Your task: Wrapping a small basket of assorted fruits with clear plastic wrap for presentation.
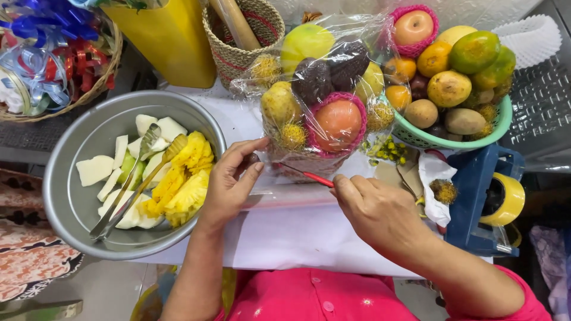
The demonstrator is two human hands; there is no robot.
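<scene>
Grip-wise, the right hand was pinching a thin red strip that ran leftward along the base of the wrapped fruit basket on the bench. Left hand pressed the wrap there, fingers curled, just beside the strip's far end.

Glossy clear plastic wrap covers the woven wicker basket; beside the left hand, a matt grey metal bowl.
</scene>
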